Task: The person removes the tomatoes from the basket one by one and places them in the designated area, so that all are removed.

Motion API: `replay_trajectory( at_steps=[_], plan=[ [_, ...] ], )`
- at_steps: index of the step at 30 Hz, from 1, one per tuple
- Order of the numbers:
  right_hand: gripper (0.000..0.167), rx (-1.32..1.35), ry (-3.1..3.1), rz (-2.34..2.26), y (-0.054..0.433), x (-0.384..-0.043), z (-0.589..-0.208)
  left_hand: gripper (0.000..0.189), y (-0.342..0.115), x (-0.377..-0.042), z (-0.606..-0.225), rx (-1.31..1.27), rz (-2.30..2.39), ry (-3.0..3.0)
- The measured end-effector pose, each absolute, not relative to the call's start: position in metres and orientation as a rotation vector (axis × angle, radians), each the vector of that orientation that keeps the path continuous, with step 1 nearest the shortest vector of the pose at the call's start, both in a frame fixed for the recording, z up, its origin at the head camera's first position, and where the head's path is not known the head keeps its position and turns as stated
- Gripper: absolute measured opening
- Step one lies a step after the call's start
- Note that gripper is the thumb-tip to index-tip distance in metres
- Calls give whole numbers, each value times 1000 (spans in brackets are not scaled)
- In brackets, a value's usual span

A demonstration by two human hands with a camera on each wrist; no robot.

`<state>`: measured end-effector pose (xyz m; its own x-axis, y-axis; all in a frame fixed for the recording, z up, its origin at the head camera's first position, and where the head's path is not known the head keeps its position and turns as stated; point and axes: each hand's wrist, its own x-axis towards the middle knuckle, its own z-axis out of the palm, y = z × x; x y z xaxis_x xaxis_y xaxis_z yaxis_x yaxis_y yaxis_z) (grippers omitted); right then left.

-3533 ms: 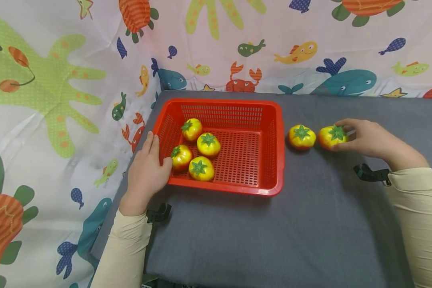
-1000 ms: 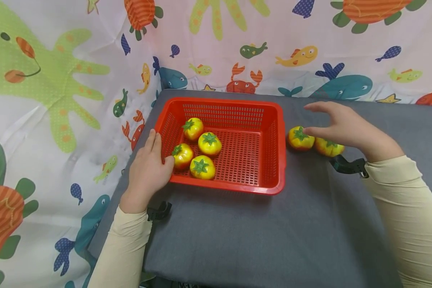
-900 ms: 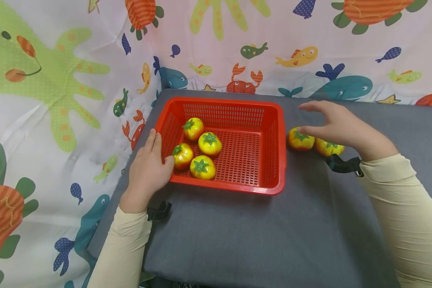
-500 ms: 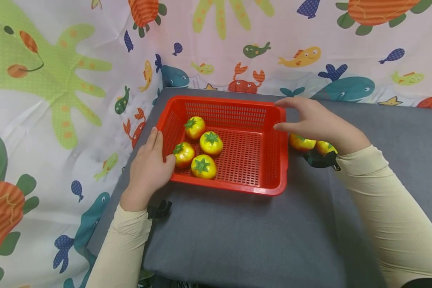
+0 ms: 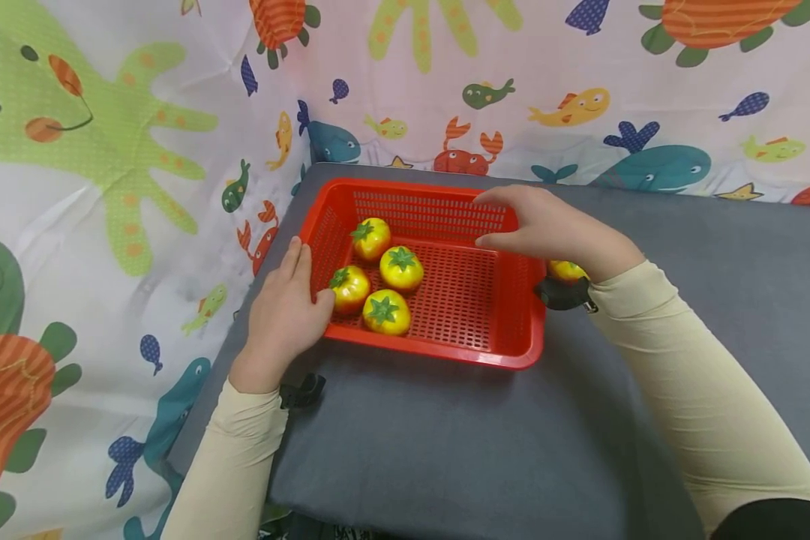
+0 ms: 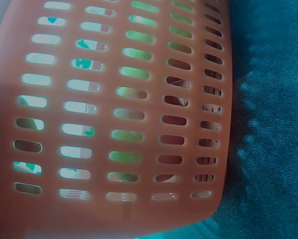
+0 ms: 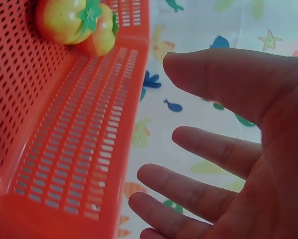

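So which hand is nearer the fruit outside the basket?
Right. The right hand is just left of the yellow fruit; the left hand is across the basket, at its left end.

A yellow fruit [image 5: 567, 270] beside the red basket [image 5: 445, 351] is partly hidden behind the right wrist [image 5: 607, 259]

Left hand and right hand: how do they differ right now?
The left hand touches the left rim of the basket; the right hand hangs over its right end, gripping nothing. The left hand's visible fingers lie together, while the right hand's thumb and fingers are spread apart. Both extend from cream sleeves.
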<state>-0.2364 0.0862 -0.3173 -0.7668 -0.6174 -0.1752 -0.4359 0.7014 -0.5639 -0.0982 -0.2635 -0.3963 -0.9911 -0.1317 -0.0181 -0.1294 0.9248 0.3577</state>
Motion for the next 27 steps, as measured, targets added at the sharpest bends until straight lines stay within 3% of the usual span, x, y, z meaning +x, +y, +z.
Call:
replay_trajectory(
  at_steps=[27],
  plan=[
    [70, -911, 2394, -644, 14, -249, -335, 82, -266, -100, -399, 214, -577, -3065]
  ],
)
